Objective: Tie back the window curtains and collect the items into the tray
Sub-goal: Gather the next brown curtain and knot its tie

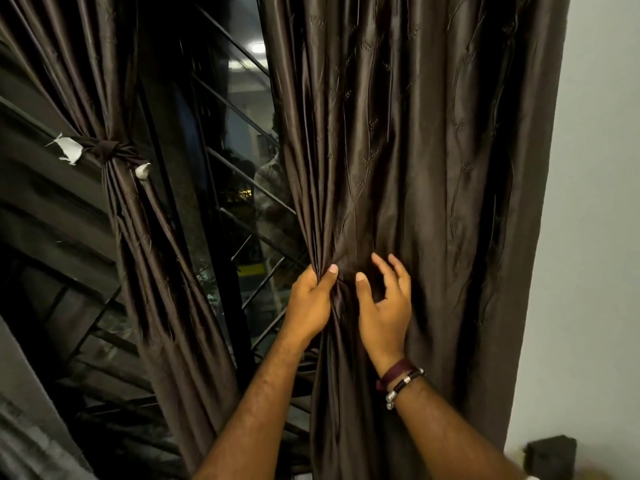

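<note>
A dark brown satin curtain [433, 161] hangs on the right side of the window. My left hand [310, 299] grips a gathered bunch of its inner edge. Beside it, my right hand [384, 303] rests against the cloth with fingers spread and loosely bent, holding nothing. The left curtain [162, 258] is bunched and bound by a brown tie-back [109, 148] with white ends. No tray is in view.
Between the curtains is a dark window [242, 188] with slanted metal bars. A pale wall [595, 237] stands to the right. A small black block [550, 453] sits at the lower right corner.
</note>
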